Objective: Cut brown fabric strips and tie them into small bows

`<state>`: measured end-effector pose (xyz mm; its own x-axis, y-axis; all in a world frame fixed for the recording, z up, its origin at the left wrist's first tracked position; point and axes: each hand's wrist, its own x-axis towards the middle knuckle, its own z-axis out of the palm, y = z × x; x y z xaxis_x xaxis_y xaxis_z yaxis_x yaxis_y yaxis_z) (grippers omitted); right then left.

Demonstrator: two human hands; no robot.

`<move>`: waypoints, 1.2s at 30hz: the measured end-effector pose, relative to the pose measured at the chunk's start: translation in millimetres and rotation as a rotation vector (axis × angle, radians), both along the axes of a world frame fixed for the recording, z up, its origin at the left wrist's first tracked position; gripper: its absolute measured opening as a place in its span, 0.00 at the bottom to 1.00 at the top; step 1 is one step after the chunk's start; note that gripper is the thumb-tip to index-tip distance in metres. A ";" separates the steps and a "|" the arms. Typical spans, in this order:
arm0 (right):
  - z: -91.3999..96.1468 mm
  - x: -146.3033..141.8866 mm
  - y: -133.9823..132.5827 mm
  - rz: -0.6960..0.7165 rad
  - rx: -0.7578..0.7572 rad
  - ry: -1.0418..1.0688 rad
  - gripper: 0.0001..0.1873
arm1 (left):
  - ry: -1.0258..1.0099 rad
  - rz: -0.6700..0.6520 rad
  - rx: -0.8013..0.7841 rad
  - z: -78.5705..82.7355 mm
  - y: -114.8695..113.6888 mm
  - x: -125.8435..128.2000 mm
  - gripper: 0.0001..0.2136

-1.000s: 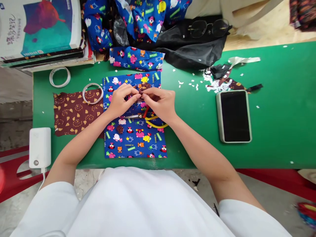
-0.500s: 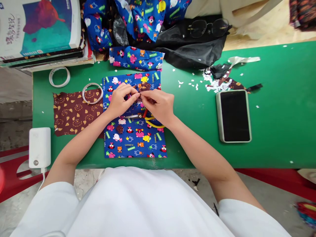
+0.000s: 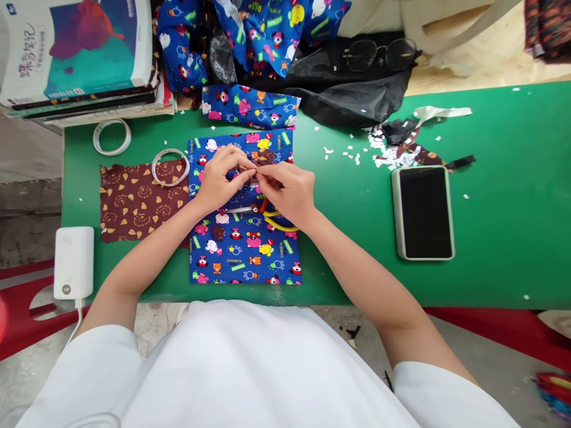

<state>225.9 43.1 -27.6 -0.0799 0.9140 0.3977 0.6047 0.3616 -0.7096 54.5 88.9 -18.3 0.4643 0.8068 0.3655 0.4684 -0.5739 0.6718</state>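
Observation:
Over a blue cartoon-print cloth [image 3: 243, 252], my left hand [image 3: 225, 178] and my right hand [image 3: 289, 187] meet fingertip to fingertip. Both are closed in a pinch on a small piece of brown fabric [image 3: 264, 158], which shows just beyond the fingers. Its lower part is hidden by my hands. Below them lie scissors [image 3: 280, 222] with yellow and red handles, partly covered by my right hand. Another small brown fabric piece [image 3: 218, 232] rests on the blue cloth, left of centre. A brown patterned cloth [image 3: 134, 205] lies to the left, partly under my left forearm.
Two tape rolls [image 3: 112, 137] are at the left, one on the brown cloth. Books [image 3: 93, 53] are stacked at the back left. Glasses [image 3: 379, 54] rest on black material at the back. A phone [image 3: 423, 213] and white paper scraps [image 3: 392, 151] lie right; a power bank [image 3: 74, 261] sits left.
The whole view has shifted slightly. My hands keep nearly the same pinching pose over the blue cloth, with only small finger movement.

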 end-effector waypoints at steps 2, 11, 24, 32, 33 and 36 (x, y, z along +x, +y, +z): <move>-0.1 -0.6 -0.2 -0.006 0.001 0.010 0.11 | 0.016 0.022 0.013 -1.0 -0.5 -0.1 0.17; 15.1 3.7 0.1 0.004 -0.046 0.178 0.08 | 0.095 -0.014 0.037 26.7 -9.2 -5.8 0.16; 47.3 40.5 -22.8 0.395 -0.352 -0.605 0.13 | 0.486 -0.277 -0.226 50.6 -47.5 -43.6 0.10; 46.8 39.1 -21.4 0.436 -0.409 -0.629 0.18 | 0.310 0.008 -0.027 52.4 -30.1 -67.9 0.10; 45.8 37.8 -21.5 0.424 -0.403 -0.633 0.18 | 0.348 0.090 0.009 50.0 -28.5 -71.9 0.10; 43.4 34.4 -21.6 0.404 -0.380 -0.644 0.17 | 0.590 0.364 0.069 40.7 -25.8 -80.5 0.12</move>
<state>260.3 21.5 15.9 -0.5347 0.8287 -0.1651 0.8076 0.4438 -0.3883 -26.0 63.1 22.4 0.3050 0.9329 0.1915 0.9148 -0.3429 0.2135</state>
